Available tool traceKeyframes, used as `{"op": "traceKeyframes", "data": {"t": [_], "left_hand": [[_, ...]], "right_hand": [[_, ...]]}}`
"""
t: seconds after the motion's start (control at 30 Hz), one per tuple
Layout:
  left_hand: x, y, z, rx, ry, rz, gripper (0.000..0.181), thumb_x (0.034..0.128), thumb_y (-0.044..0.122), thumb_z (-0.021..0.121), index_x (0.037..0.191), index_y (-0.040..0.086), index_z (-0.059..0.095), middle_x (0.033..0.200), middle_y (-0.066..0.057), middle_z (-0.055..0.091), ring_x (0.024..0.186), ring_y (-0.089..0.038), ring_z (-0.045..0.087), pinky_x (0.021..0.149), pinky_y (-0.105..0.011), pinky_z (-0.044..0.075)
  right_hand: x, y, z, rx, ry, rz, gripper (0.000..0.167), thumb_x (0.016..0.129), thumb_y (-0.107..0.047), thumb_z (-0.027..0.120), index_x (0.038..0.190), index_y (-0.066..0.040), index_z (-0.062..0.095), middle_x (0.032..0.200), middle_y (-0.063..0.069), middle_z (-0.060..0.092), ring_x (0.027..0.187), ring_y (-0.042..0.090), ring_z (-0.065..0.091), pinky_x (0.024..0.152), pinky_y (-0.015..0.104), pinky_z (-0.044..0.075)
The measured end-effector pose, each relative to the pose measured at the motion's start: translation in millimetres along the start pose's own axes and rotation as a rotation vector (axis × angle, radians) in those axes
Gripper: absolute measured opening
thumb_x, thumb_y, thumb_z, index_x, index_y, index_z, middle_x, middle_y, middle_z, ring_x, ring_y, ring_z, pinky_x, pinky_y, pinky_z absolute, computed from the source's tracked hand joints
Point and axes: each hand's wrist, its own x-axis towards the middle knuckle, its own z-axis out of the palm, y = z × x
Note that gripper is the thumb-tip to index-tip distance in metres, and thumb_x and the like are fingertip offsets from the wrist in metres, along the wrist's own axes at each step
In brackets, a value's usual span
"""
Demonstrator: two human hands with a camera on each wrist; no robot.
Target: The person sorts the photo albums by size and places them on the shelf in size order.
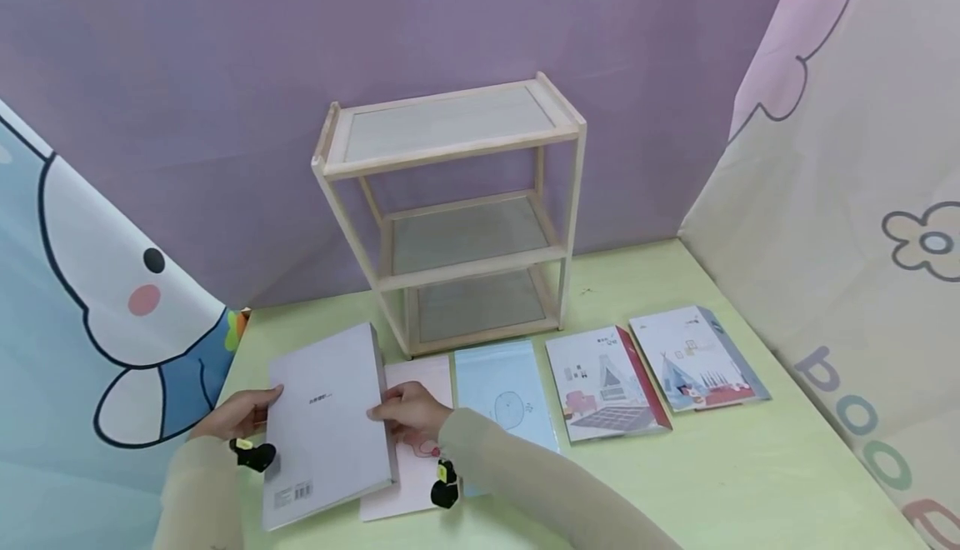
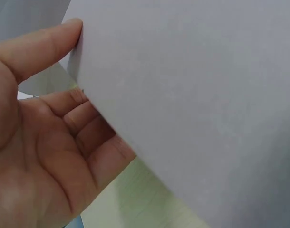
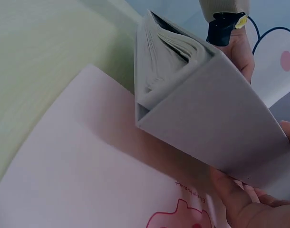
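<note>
- Position: the white album [image 1: 326, 421] is between the two hands in the head view, at 3 o'clock from the left hand [image 1: 238, 412] and 9 o'clock from the right hand [image 1: 414, 411]. Both hands touch it, so neither is nearer; the right is closer to the wooden rack [image 1: 453, 121].
- Axis: the album's long axis runs roughly from 12 to 6 o'clock; its thick side faces 3 o'clock.
- Left fingers: pinching the 9 o'clock edge, thumb on the upper face, other fingers at the underside.
- Right fingers: gripping the thick side, with digits at both its edges in the right wrist view.
- Support: a shadow falls below the thick side, which appears raised; whether another edge rests on the table [image 1: 750, 467] cannot be told.
- Surroundings: rack at 1 o'clock from the album; blue booklet [image 1: 491, 375] and red-edged book [image 1: 607, 383] near 3 o'clock; grey-edged book [image 1: 693, 358] beyond them.
- Obstructions: the album overlaps the pink booklet [image 1: 412, 483]; the right sleeve [image 1: 540, 483] crosses the blue booklet's near end. The rack's front leg at 7 o'clock stands just beside the album's far corner.
</note>
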Motion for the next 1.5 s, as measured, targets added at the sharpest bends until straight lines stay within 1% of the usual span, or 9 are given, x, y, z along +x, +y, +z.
{"op": "traceKeyframes", "data": {"t": [0.17, 0.33, 0.5, 0.7, 0.87, 1.03, 1.2, 1.37, 1.5], "left_hand": [[-0.2, 3.5, -1.1, 0.036, -0.021, 0.01, 0.033, 0.098, 0.037, 0.048, 0.107, 0.01, 0.063, 0.094, 0.003, 0.064, 0.085, -0.014, 0.056, 0.08, -0.025, 0.051], [-1.5, 6.2, -2.3, 0.022, -0.083, 0.047, 0.038, 0.0992, 0.036, 0.044, 0.119, 0.006, 0.054, 0.099, 0.003, 0.063, 0.09, -0.015, 0.056, 0.084, -0.027, 0.051], [-2.3, 5.8, -4.1, -0.042, -0.141, 0.104, 0.025, 0.1014, 0.032, 0.04, 0.111, 0.02, 0.059, 0.101, 0.004, 0.066, 0.091, -0.015, 0.059, 0.085, -0.026, 0.051], [-5.4, 4.0, -1.0, -0.044, -0.191, 0.182, 0.026, 0.1034, 0.029, 0.034, 0.107, 0.031, 0.06, 0.104, 0.007, 0.066, 0.092, -0.015, 0.061, 0.087, -0.026, 0.051], [-6.1, 5.9, 3.9, -0.018, -0.199, 0.255, 0.026, 0.1038, 0.028, 0.033, 0.108, 0.031, 0.058, 0.104, 0.008, 0.068, 0.092, -0.013, 0.064, 0.085, -0.025, 0.052], [-9.8, 9.6, 16.5, 0.018, -0.108, 0.315, 0.027, 0.1043, 0.025, 0.032, 0.105, 0.03, 0.059, 0.1, 0.01, 0.069, 0.09, -0.01, 0.066, 0.08, -0.027, 0.053], [-13.4, 10.5, 28.6, 0.013, 0.003, 0.304, 0.024, 0.1028, 0.026, 0.038, 0.102, 0.031, 0.062, 0.097, 0.011, 0.069, 0.088, -0.01, 0.066, 0.078, -0.03, 0.053], [-17.1, 8.4, 31.0, 0.001, 0.028, 0.326, 0.028, 0.1028, 0.024, 0.039, 0.1, 0.033, 0.065, 0.095, 0.011, 0.07, 0.085, -0.009, 0.065, 0.074, -0.029, 0.053], [-19.3, 8.8, 31.7, -0.022, 0.014, 0.389, 0.033, 0.1031, 0.019, 0.038, 0.102, 0.034, 0.067, 0.096, 0.011, 0.071, 0.084, -0.009, 0.066, 0.072, -0.029, 0.053]], "right_hand": [[-4.9, -4, -2, -0.019, -0.025, -0.002, 0.03, 0.081, -0.011, 0.073, 0.104, -0.003, 0.055, 0.082, 0.007, 0.066, 0.067, 0.02, 0.064, 0.066, 0.037, 0.056], [-6.9, -8, -2, -0.026, -0.038, -0.019, 0.037, 0.078, -0.008, 0.074, 0.105, -0.004, 0.05, 0.086, 0.007, 0.064, 0.068, 0.021, 0.064, 0.065, 0.039, 0.056], [-9.3, -12, -2, -0.05, -0.025, -0.032, 0.039, 0.075, -0.006, 0.076, 0.105, -0.004, 0.05, 0.091, 0.008, 0.057, 0.069, 0.021, 0.064, 0.063, 0.038, 0.056], [-17.5, -16, -3, -0.135, 0.033, -0.005, 0.041, 0.073, -0.011, 0.079, 0.103, -0.012, 0.051, 0.094, 0.003, 0.051, 0.063, 0.015, 0.055, 0.044, 0.029, 0.043], [-26.1, -20, -8, -0.159, 0.028, -0.042, 0.042, 0.072, -0.014, 0.08, 0.103, -0.011, 0.052, 0.095, 0.003, 0.052, 0.068, 0.014, 0.055, 0.049, 0.029, 0.046], [-34.5, -25, -16, -0.138, 0.005, -0.073, 0.041, 0.072, -0.012, 0.079, 0.103, -0.009, 0.052, 0.095, 0.005, 0.052, 0.069, 0.014, 0.054, 0.052, 0.031, 0.045], [-39.4, -28, -20, -0.139, 0.011, -0.101, 0.041, 0.071, -0.011, 0.08, 0.102, -0.008, 0.053, 0.094, 0.005, 0.052, 0.076, 0.016, 0.055, 0.062, 0.031, 0.05], [-44.0, -30, -18, -0.12, 0.0, -0.11, 0.041, 0.07, -0.01, 0.08, 0.1, -0.008, 0.052, 0.093, 0.005, 0.051, 0.075, 0.016, 0.056, 0.059, 0.031, 0.05], [-47.9, -34, -18, -0.113, 0.001, -0.122, 0.04, 0.07, -0.009, 0.08, 0.098, -0.009, 0.051, 0.092, 0.005, 0.05, 0.073, 0.016, 0.056, 0.056, 0.03, 0.048]]}}
